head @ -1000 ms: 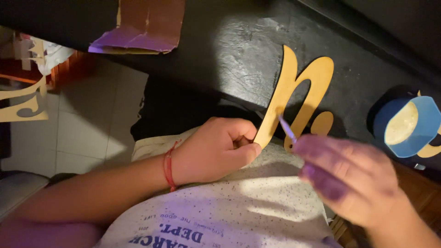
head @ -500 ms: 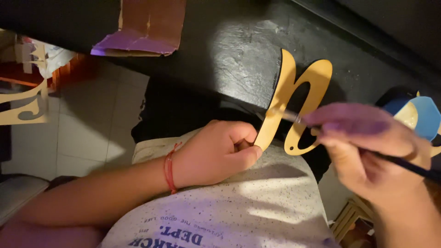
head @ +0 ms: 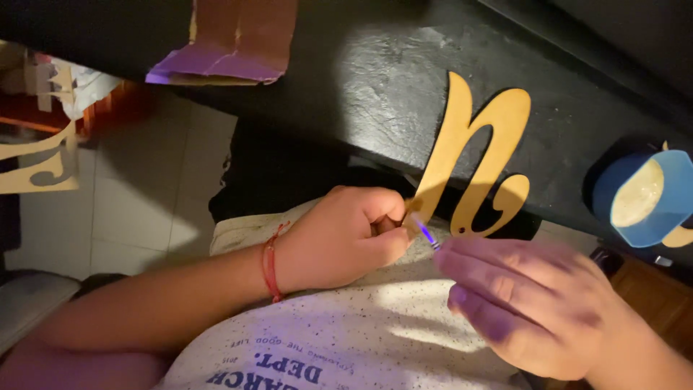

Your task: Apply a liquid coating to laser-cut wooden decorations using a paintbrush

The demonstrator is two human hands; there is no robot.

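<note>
The wooden letter cutout (head: 473, 162) was held upright at the near edge of the black desk (head: 375, 94), its upper part against the desk top and its lower tip pinched in the left hand (head: 339, 238). The left grip was closed tightly on that tip between thumb and curled fingers, while a red cord bracelet (head: 271, 261) was seen at the wrist. A thin brush (head: 426, 232) with a purple-lit tip was held in the right hand (head: 527, 303), the bristles just beside the pinched end of the cutout; the right grip was narrow about the handle, though the fingers were blurred and the exact hold could not be told. Because the cutout was gripped only at one slender end, it was judged liable to pivot or slip under brush pressure, and paint could be smeared onto the left fingers or dropped onto the speckled white shirt (head: 346, 339) below. The thin curl of the letter was also judged at risk of snapping if squeezed. A blue tape roll (head: 642, 198) lay well apart on the desk at right, and a cardboard piece (head: 231, 40) at the upper left
</note>
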